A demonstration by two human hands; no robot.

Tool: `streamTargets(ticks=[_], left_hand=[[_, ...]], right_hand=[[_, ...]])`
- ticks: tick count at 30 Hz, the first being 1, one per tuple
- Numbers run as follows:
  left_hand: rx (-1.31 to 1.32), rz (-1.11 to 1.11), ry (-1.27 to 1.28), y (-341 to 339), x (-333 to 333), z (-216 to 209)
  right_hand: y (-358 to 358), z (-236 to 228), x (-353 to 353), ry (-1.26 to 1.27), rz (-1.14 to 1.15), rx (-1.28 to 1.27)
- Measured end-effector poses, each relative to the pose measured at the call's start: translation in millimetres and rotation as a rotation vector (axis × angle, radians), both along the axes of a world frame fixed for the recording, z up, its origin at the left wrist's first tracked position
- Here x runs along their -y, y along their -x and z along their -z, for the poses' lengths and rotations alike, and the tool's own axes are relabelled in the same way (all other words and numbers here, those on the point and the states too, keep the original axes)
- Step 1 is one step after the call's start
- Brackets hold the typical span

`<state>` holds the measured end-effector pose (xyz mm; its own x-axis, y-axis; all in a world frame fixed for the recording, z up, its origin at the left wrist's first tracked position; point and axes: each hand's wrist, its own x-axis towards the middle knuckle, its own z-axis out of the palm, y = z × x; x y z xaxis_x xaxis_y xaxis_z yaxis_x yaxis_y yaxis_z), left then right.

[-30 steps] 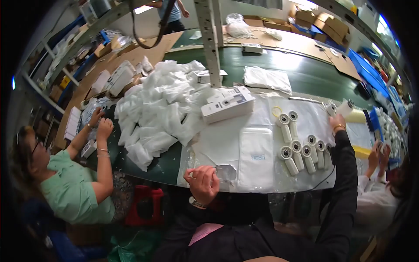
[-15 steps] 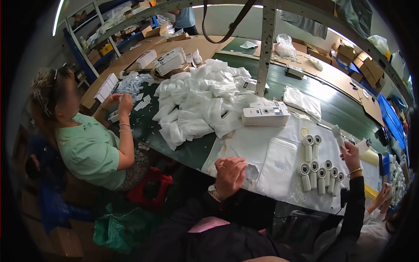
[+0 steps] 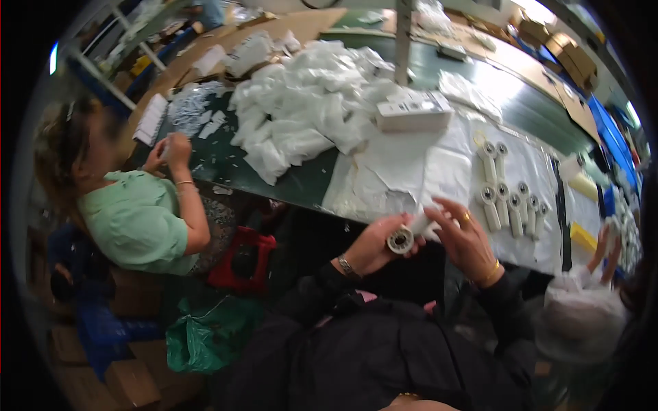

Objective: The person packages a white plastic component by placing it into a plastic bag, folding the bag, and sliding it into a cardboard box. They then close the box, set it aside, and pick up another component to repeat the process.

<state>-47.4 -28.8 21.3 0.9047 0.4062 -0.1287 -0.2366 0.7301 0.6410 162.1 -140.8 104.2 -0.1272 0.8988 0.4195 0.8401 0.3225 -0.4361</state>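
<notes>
A white handheld device with a round head and a dark ring in its face (image 3: pixel 400 240) is held between my two hands, just off the table's near edge. My left hand (image 3: pixel 373 248) is closed round its head end, with the ringed face toward me. The fingers of my right hand (image 3: pixel 465 238) are on its white handle. Several like devices (image 3: pixel 502 198) lie in two groups on the white sheet (image 3: pixel 531 250) to the right. A flat white pouch (image 3: pixel 447 171) lies beyond my hands, partly covered by them.
A stack of white printed boxes (image 3: pixel 415 115) stands beyond the pouch. A large heap of white soft pouches (image 3: pixel 301 103) fills the middle left. A co-worker in a green top (image 3: pixel 140 219) sits at left, near a red stool (image 3: pixel 243 259). Another person's hands (image 3: pixel 606 243) are at far right.
My right hand has come from the right side of the table to the middle, bringing the white device. My left hand has closed on its head. The view has tilted down.
</notes>
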Motion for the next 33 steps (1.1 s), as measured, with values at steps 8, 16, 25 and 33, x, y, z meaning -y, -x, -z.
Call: streamTargets(ticks=[8, 16, 25, 33], left_hand=[[0.006, -0.289, 0.000, -20, 24, -14], [-0.022, -0.225, -0.159, -51, 52, -14], [-0.380, -0.481, -1.246, -62, -5, 0], [-0.401, -0.331, -1.836, -75, -31, -4]], right_hand=[[47, 44, 21, -0.043, 0.135, -0.379], [39, 56, 46, -0.109, 0.259, -0.463], [3, 69, 67, -0.117, 0.479, -0.671], [1, 76, 60, -0.111, 0.391, -0.844]])
